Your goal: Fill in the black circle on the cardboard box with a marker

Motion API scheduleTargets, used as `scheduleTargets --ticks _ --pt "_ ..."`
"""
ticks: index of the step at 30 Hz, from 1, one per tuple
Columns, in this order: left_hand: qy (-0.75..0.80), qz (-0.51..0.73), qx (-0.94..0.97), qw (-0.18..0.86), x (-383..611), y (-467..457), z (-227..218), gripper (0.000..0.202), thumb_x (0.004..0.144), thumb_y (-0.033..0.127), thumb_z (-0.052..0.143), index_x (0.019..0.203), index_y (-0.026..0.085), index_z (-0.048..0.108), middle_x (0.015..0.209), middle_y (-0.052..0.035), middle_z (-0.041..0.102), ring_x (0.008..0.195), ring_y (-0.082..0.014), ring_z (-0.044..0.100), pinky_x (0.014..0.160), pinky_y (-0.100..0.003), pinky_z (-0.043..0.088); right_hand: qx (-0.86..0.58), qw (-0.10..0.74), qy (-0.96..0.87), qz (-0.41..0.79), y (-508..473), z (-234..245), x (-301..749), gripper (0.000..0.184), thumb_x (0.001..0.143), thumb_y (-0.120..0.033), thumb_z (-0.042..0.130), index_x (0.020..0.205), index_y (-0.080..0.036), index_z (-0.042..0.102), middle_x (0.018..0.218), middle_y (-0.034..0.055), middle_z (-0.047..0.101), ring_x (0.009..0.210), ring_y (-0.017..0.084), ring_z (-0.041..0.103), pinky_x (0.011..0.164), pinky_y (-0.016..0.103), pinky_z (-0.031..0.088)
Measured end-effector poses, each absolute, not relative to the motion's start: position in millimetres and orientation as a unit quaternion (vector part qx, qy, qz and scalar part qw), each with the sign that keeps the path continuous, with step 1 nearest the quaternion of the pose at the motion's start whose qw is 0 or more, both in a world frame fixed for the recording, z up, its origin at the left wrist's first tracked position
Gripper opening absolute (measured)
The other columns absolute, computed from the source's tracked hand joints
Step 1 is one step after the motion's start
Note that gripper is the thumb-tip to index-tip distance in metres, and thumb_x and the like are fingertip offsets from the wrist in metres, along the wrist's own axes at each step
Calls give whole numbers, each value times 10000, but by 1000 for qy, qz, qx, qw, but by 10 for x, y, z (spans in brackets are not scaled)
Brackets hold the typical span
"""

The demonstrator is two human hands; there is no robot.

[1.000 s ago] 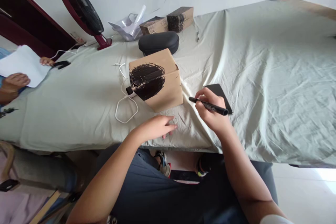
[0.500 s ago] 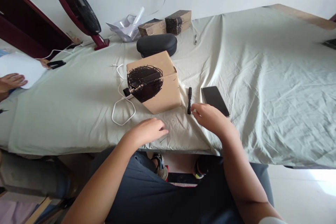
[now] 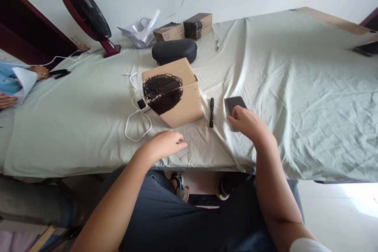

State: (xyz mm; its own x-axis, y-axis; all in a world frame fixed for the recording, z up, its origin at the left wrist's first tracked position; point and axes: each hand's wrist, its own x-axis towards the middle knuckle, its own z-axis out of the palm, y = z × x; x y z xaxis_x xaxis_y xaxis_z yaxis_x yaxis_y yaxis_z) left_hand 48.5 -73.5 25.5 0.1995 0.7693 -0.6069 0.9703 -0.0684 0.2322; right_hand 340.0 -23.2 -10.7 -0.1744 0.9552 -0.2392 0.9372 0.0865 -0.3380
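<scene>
My left hand (image 3: 167,144) rests on the cloth in front of a brown cardboard box (image 3: 189,102). Its fingers are loosely bent, with the thumb apart, and it holds nothing. The box bears a black scribbled round patch on its left side. Over a dark, flat phone-like device (image 3: 233,104) hovers my right hand (image 3: 248,124), fingers loosely curled and thumb apart. It hides the device's right part; whether it touches the device I cannot tell. A black marker pen (image 3: 212,112) lies between the box and the device.
Left of the box are a white cable (image 3: 126,128) and a small charger-like block (image 3: 143,104). A black case (image 3: 175,50), cardboard boxes (image 3: 206,23), a clear plastic basket (image 3: 138,39) and a fan (image 3: 88,13) stand behind. Another person's hand (image 3: 41,73) is far left.
My right hand has moved right, from beside the marker pen to over the dark device. My left hand stays nearly in place. The other person's white sheet has shifted left.
</scene>
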Motion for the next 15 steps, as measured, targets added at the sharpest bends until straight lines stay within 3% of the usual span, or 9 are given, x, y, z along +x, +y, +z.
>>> scheduleTargets --ticks 3,6,11,15 --pt "610 -160 721 287 491 -737 255 400 977 475 553 1168 212 786 1101 -104 810 960 -264 756 810 -320 501 -726 31 -678 112 -165 -211 3422 360 1043 -369 579 1293 -110 590 1269 230 635 1214 384 590 859 365 417" --pt "596 -165 728 296 534 -759 255 502 983 501 564 1340 196 741 1246 -115 797 1104 -288 749 908 -333 517 -754 -1 -651 84 -125 -323 3376 619 991 -516 678 1426 -99 535 1430 305 500 1327 480 514 977 450 420" --pt "538 -177 744 355 695 -871 286 520 980 474 582 1414 214 704 1322 -71 785 1054 -248 768 819 -301 526 -778 6 -622 90 -117 -422 3301 751 1017 -552 636 1609 -151 408 1464 308 469 1351 504 505 1034 522 402" --pt "499 -168 759 383 837 -1042 349 525 972 502 628 1417 236 705 1324 -59 788 1090 -252 767 878 -304 520 -786 75 -602 118 -108 -453 3359 902 890 -531 790 1590 -103 415 1397 314 549 1313 477 563 1030 505 435"
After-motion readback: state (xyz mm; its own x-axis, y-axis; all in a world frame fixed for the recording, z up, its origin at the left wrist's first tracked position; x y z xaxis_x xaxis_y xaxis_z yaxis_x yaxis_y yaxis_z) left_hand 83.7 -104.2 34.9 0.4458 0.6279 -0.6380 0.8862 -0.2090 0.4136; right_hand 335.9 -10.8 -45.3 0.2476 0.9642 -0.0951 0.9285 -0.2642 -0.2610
